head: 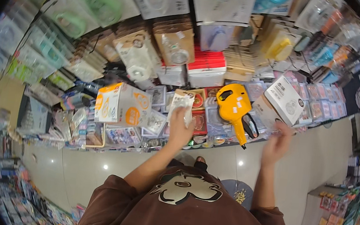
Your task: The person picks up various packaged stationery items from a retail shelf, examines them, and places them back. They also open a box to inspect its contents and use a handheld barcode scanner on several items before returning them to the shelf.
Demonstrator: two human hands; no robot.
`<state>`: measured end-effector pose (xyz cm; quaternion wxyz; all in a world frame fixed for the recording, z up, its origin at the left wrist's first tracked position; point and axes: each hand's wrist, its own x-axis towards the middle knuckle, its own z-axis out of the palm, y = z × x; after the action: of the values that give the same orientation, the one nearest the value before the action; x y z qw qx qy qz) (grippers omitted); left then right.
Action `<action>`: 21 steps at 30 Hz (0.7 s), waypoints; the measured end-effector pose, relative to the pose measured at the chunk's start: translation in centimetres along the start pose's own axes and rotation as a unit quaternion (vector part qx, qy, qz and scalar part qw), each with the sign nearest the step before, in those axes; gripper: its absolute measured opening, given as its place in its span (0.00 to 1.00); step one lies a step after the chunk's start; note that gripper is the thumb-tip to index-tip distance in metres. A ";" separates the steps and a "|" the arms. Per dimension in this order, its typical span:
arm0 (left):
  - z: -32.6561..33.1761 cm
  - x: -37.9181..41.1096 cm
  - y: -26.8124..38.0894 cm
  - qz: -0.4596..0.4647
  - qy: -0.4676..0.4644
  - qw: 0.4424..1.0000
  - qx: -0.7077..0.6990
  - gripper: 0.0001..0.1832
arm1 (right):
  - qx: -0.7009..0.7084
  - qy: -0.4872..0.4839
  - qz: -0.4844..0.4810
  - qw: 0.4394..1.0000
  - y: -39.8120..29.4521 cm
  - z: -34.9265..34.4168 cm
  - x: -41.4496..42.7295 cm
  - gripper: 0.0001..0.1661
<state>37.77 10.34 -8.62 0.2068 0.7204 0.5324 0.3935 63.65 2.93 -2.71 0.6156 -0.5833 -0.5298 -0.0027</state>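
My left hand (182, 123) grips a small blister pack on a light card (181, 101), above flat packets on the display ledge. To its right lies a yellow price labelling gun (234, 104) with a black handle, its nose towards me. My right hand (276, 142) is blurred, just in front of a white printed box (285, 99) and a brown card piece (265, 111); whether its fingers hold anything is unclear. Left of my left hand stands an orange and white carton (124, 105).
Blister packs (173, 45) hang in rows on hooks above the ledge, with red-topped packs (207, 63) among them. Flat packets (324, 101) cover the ledge's right end. A round grey stool (225, 185) stands on the tiled floor (86, 175). Stocked shelves (329, 221) flank me.
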 end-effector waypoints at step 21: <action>-2.4 0.1 -7.8 -0.157 -0.276 0.945 0.083 0.34 | 0.281 -0.213 0.444 0.824 -0.3 22.7 -10.9 0.35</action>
<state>31.17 12.84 -12.69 0.3440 0.7223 0.5921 0.0962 43.99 12.46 -15.17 0.5597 -0.5430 -0.3090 0.5444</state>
